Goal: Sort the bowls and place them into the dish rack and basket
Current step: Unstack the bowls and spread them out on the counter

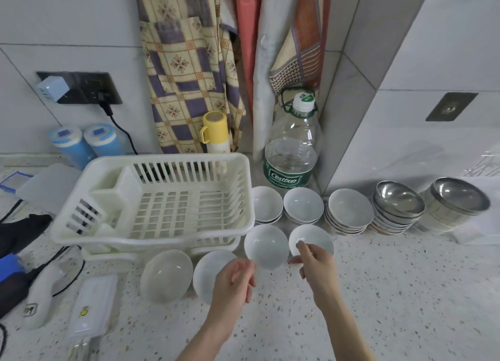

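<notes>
- Left hand (234, 281): fingers loosely curled at the near rim of a tilted white bowl (266, 245); actual grip could not be told.
- Right hand (315, 262): second bowl (313, 239) pinched at its rim.
- Rack (151, 201) noted just beside, left.

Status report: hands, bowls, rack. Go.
Left hand holding white bowl. Right hand pinching second bowl. Dish rack empty, unobstructed.

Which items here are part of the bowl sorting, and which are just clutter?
Job:
white plastic dish rack
single white ceramic bowls in front
stacked white ceramic bowls
stacked steel bowls
left hand, right hand

Clutter:
clear plastic water bottle
yellow-lidded flask
two blue canisters
hanging patterned cloths
</notes>
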`<action>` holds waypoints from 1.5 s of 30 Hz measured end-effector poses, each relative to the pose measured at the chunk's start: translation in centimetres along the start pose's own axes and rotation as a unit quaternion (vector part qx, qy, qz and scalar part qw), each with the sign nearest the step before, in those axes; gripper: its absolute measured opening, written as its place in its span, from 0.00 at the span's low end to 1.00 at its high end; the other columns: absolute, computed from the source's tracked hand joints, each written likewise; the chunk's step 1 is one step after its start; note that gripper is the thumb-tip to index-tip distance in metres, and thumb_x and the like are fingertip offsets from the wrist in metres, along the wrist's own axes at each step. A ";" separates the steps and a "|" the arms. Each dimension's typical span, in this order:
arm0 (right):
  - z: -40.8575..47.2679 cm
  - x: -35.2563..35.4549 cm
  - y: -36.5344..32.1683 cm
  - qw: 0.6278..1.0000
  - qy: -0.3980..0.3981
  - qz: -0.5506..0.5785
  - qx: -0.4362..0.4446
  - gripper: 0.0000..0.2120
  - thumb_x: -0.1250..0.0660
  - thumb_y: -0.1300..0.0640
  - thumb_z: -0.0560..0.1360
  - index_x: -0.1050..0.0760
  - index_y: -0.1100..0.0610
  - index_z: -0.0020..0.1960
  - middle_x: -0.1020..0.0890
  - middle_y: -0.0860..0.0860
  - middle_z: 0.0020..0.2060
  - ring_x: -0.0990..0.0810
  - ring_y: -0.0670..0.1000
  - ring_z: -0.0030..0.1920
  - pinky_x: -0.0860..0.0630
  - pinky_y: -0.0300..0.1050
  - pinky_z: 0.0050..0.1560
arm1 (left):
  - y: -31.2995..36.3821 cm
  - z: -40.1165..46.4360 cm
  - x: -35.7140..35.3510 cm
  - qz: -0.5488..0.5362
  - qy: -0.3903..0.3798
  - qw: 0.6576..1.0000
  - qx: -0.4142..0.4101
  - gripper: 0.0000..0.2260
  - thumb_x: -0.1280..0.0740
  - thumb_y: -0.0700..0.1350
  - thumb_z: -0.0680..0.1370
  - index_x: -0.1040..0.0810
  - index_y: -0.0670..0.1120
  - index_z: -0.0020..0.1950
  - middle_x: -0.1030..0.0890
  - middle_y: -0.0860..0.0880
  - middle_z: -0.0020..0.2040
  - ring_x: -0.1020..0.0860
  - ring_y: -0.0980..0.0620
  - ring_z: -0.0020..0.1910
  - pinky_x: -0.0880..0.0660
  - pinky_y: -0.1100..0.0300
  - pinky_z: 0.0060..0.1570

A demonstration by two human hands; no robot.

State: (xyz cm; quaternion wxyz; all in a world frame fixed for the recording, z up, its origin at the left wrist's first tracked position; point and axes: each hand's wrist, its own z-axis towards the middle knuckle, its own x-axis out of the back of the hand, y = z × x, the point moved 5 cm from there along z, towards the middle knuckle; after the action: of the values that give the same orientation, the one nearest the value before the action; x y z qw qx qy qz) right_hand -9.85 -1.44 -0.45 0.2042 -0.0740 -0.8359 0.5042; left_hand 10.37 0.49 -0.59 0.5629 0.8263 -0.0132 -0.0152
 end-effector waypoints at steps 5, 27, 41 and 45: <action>6.3 3.8 -1.9 0.998 0.018 -0.058 -0.025 0.09 0.38 0.57 0.76 0.22 0.53 0.39 0.16 0.46 0.29 0.29 0.50 0.33 0.33 0.43 0.37 | 1.9 5.4 -5.1 0.002 0.066 0.998 0.016 0.06 0.34 0.49 0.79 0.19 0.48 0.50 0.22 0.51 0.33 0.31 0.56 0.25 0.35 0.66 0.25; 14.7 1.9 -2.2 0.953 0.010 -0.302 -0.030 0.19 0.44 0.53 0.82 0.24 0.67 0.57 0.18 0.62 0.55 0.20 0.62 0.56 0.27 0.47 0.51 | 1.1 15.4 -9.3 0.019 0.210 0.971 0.109 0.33 0.39 0.45 0.82 0.55 0.55 0.80 0.23 0.39 0.65 0.26 0.62 0.20 0.35 0.69 0.20; 14.8 1.5 -1.4 0.979 0.057 -0.186 -0.061 0.12 0.42 0.64 0.76 0.21 0.68 0.48 0.17 0.63 0.45 0.23 0.62 0.44 0.31 0.45 0.43 | 0.6 14.2 -8.8 0.060 0.217 0.971 0.080 0.30 0.36 0.45 0.80 0.47 0.53 0.77 0.22 0.39 0.64 0.18 0.54 0.37 0.19 0.55 0.39; 14.1 1.7 -1.7 0.985 0.100 -0.138 -0.038 0.12 0.43 0.64 0.76 0.24 0.71 0.43 0.19 0.63 0.39 0.23 0.63 0.41 0.30 0.47 0.40 | 0.5 14.9 -9.3 -0.038 0.218 0.966 0.133 0.14 0.37 0.43 0.80 0.34 0.48 0.65 0.17 0.39 0.51 0.31 0.60 0.16 0.37 0.67 0.17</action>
State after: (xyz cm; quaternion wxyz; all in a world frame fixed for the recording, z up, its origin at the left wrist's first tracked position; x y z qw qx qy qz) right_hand -17.09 -13.10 -4.28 0.3515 -0.0158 -0.8320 0.4289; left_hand 0.52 -13.13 -5.50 0.4360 0.8771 0.1390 0.1460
